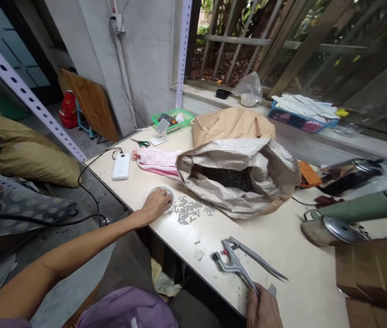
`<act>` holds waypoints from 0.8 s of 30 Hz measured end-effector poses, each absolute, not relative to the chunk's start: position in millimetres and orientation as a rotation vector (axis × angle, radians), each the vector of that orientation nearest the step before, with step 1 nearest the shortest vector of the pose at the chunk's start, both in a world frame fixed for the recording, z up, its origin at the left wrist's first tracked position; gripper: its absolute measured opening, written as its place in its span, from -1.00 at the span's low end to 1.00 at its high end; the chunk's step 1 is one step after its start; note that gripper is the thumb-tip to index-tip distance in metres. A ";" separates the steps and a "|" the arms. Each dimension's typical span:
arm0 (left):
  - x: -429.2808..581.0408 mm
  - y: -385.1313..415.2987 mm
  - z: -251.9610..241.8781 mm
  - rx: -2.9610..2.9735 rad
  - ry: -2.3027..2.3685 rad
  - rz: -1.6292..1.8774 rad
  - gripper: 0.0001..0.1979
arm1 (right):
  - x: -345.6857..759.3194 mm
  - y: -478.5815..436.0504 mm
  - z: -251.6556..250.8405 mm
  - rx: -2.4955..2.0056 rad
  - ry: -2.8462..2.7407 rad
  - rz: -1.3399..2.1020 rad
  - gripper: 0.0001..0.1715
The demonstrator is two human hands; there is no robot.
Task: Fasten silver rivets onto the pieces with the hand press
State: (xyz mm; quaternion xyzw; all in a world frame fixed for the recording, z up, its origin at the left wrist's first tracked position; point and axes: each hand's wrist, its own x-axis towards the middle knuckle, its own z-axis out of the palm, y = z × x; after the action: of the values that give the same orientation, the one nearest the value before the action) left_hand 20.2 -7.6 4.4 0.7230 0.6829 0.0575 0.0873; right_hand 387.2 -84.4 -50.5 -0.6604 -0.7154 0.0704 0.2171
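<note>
My left hand point(158, 203) reaches over a round white dish point(150, 190) near the table's front edge, fingers bent down at its right rim; what they pinch, if anything, is too small to make out. Right beside it lies a loose pile of small metal pins point(186, 210). Low in the view, my right hand point(264, 307) is wrapped round one handle of grey metal pliers point(236, 264); their handles are spread and the jaws point up and left. A small clear piece point(198, 254) and a single pin point(197, 242) rest left of the pliers.
Behind the pile, an open woven sack point(210, 196) holds many dark small pieces. A white power bank point(121, 166), green scissors point(140, 143) and a green basket point(183, 119) are at the back left. A metal mug point(330, 230) and cardboard boxes point(374, 273) stand right.
</note>
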 end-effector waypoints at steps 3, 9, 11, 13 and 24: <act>11.3 -12.5 2.0 2.189 1.989 0.331 -0.83 | 380.2 -87.9 -42.9 -1.730 -2.079 0.044 -0.53; 24.3 -25.5 23.9 2.059 1.811 0.783 -0.82 | 379.5 -91.0 -40.9 -1.693 -2.145 -0.137 -0.58; 49.9 -31.0 32.9 2.001 1.624 0.783 -0.81 | 379.0 -91.1 -40.7 -1.659 -2.147 -0.203 -0.62; 80.7 -34.9 34.4 1.998 1.446 0.714 -0.80 | 376.9 -91.4 -39.2 -1.627 -2.146 -0.311 -0.67; 152.9 -32.2 -2.8 1.956 1.393 0.261 -0.87 | 370.4 -92.9 -32.4 -1.620 -2.153 -0.349 -0.75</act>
State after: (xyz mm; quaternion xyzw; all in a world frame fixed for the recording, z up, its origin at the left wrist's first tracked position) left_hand 152.9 -32.2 -2.8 0.7569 0.5392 0.1009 0.3552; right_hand 370.4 -92.9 -32.4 -0.5828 -0.7747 -0.1257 0.2108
